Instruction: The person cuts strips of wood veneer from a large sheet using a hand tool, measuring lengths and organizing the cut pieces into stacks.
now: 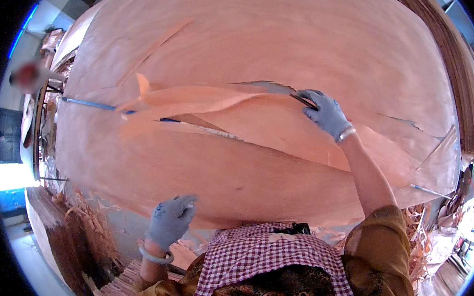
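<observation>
Head view, and nearest of all, at the wide wood sheet's [276, 57] near edge, comes a checked cloth apron [268, 249], maroon on white! Just left of it, by that same edge, the left hand [171, 220] curls its fingers inward; whether it grips anything, I cannot tell. Blue marks show on the grey glove, too small to read. Off the sheet's near-left corner, a layered stack [62, 246] bristles with ragged shreds [92, 220].

Onto the sheet itself: smooth, pinkish-tan, faintly grained, covering most of the work surface. A long, wavy loose strip [207, 102] ripples left of its middle, paler and curled up at one end. Over the middle, the right hand [327, 113], gloved too, pinches a slim dark tool [304, 101], its tip at a jagged slit [274, 86]!

A blue bar [91, 104] shows at the sheet's left edge. Beyond that edge, a blurred person [29, 75] and a glaring bright opening [15, 177]; beyond the far-right edge, a thick brown stack of sheets [466, 98].
</observation>
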Available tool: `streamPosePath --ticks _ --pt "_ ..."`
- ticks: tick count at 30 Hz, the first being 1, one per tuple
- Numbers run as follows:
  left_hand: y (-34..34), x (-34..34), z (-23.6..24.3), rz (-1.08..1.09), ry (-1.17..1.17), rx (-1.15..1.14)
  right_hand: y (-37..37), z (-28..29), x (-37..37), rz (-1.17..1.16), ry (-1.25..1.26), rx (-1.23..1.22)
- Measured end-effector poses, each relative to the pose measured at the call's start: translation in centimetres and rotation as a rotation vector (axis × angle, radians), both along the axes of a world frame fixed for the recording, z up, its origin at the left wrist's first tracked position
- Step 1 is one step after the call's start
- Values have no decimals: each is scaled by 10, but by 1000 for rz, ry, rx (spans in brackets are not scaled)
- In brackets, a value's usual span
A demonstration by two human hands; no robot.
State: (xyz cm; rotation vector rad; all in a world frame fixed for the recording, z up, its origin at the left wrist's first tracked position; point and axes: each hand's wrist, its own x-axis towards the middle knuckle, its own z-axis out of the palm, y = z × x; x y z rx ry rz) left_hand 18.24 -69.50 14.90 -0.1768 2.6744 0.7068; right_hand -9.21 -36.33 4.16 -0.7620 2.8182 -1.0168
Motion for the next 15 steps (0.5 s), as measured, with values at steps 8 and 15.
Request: streamPosePath --ticks 8,15 --pt "1 44 -71 -116 -44 -192 76 35 168 272 -340 185" --pt "-34 81 -140 -345 363 -347 84 13 223 71 -464 392"
